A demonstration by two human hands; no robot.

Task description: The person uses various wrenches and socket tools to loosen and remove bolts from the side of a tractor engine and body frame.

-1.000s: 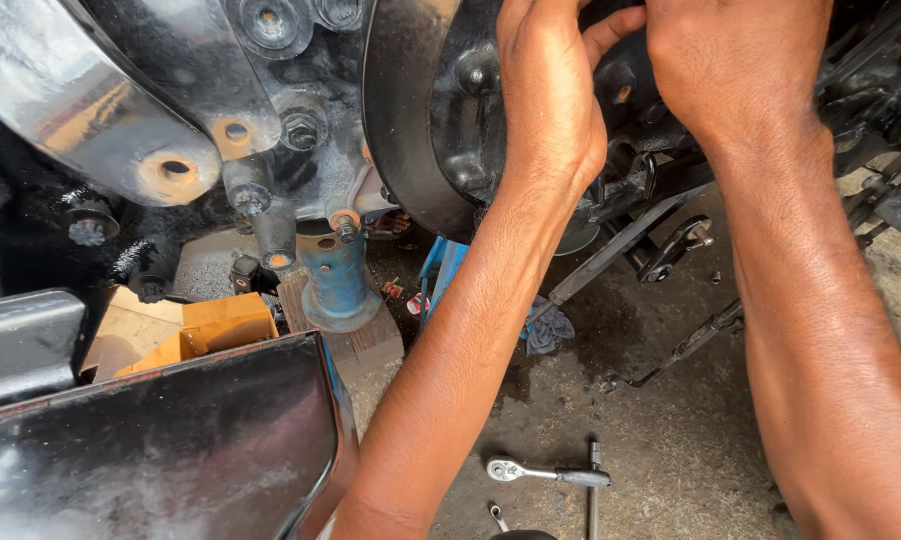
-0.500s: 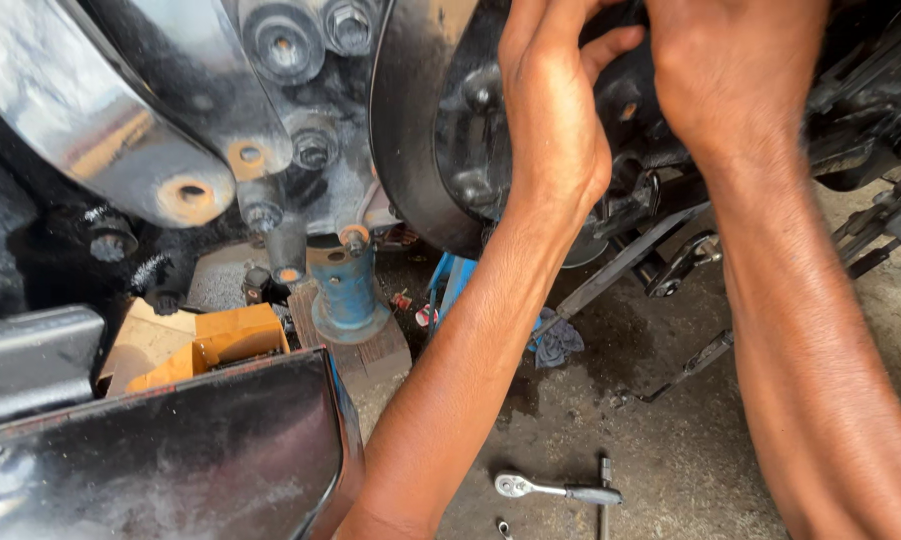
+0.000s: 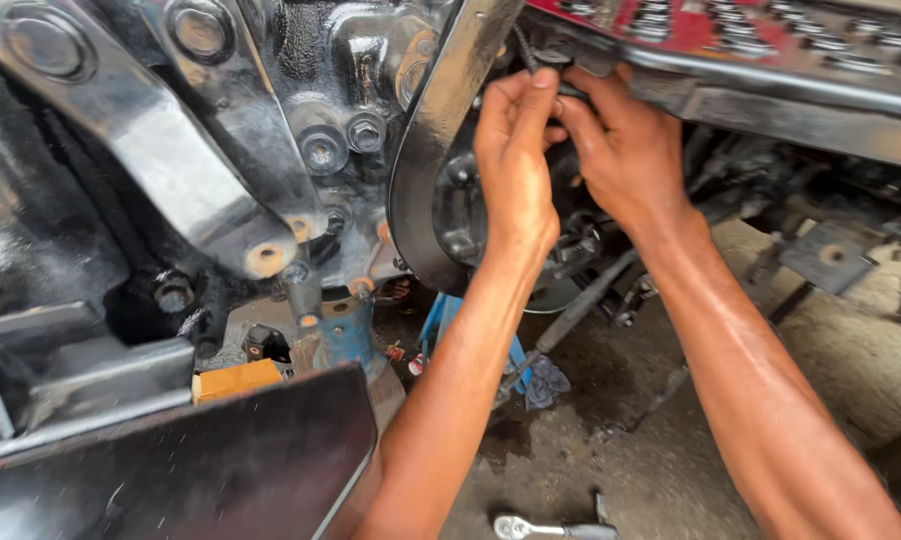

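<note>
My left hand (image 3: 516, 150) and my right hand (image 3: 626, 150) reach up together behind a curved grey metal plate (image 3: 426, 190) on a black, greasy engine block (image 3: 301, 90). The fingertips of both hands meet on a small dark rod-like part (image 3: 524, 47) just under a red cover with rows of bolts (image 3: 731, 25). My left fingers pinch it from the left. My right fingers curl on it from the right. What the part is fastened to is hidden by the hands.
A blue jack stand (image 3: 346, 335) props the block, with an orange block (image 3: 236, 380) beside it. A ratchet wrench (image 3: 541, 528) lies on the stained concrete floor. A blue rag (image 3: 548, 385) hangs near a steel rod. A black panel (image 3: 171, 470) fills the lower left.
The view has tilted up, so the red cover now shows at the top. Both hands have drawn closer together, fingertips meeting on the small dark part.
</note>
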